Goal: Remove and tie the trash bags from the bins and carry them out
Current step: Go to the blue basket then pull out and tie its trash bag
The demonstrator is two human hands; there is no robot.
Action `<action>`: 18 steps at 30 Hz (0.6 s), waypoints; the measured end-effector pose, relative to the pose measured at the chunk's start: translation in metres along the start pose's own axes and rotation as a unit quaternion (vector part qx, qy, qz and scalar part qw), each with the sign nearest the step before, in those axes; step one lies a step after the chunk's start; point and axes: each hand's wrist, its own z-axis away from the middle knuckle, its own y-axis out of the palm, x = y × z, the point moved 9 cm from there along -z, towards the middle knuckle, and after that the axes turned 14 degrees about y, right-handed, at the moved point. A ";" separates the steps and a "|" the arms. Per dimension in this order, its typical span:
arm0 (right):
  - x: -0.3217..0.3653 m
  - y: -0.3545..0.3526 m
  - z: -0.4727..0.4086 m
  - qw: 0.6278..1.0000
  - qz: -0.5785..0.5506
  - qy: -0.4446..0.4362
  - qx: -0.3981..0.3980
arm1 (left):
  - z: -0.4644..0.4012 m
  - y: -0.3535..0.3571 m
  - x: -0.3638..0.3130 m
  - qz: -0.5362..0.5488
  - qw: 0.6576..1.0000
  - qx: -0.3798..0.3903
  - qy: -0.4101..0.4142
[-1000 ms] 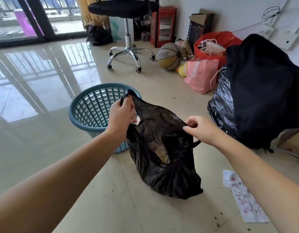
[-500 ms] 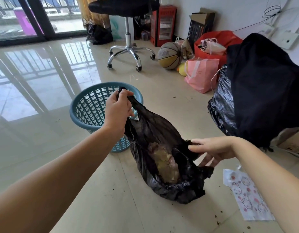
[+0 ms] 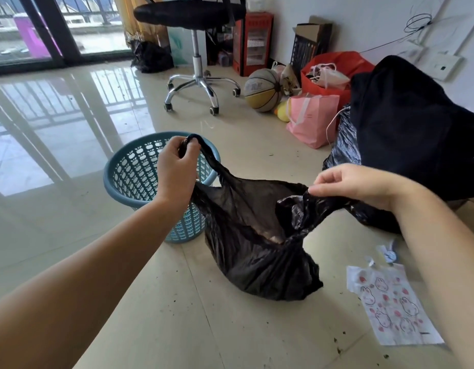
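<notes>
A black trash bag (image 3: 260, 251) sits on the tiled floor, out of the blue perforated bin (image 3: 132, 179), which stands just to its left. My left hand (image 3: 177, 169) grips one twisted handle of the bag, raised over the bin's rim. My right hand (image 3: 347, 186) pinches the bag's other handle and holds it stretched out to the right. The bag's mouth gapes between the two handles, with brownish waste showing inside.
A large black bag and dark cloth (image 3: 406, 134) pile up on the right. A patterned paper sheet (image 3: 390, 302) lies on the floor at lower right. Behind stand an office chair (image 3: 196, 49), a basketball (image 3: 262, 90), a pink bag (image 3: 310, 118) and a red bag (image 3: 337, 67).
My right hand went from reaching low at the bag's side to pinching a handle and drawing it up and right. My left hand kept its grip, lifting slightly.
</notes>
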 end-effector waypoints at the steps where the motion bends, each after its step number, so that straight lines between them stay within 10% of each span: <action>1: 0.011 0.000 0.008 1.000 0.018 -0.018 0.006 | -0.001 0.000 -0.007 -0.011 1.000 -0.001 0.016; 4: 0.039 0.012 0.023 0.996 -0.014 -0.059 0.071 | 0.006 0.013 -0.029 -0.026 0.996 0.063 0.057; 10: 0.083 0.027 0.034 0.983 -0.051 -0.165 0.056 | 0.079 0.104 -0.048 -0.078 0.898 0.429 0.054; 15: 0.071 0.023 0.028 0.977 0.173 -0.112 -0.053 | 0.062 0.095 -0.025 -0.084 0.938 0.336 0.030; 18: 0.056 0.004 0.023 0.986 0.110 -0.100 -0.072 | 0.052 0.081 -0.010 -0.045 0.951 0.305 -0.031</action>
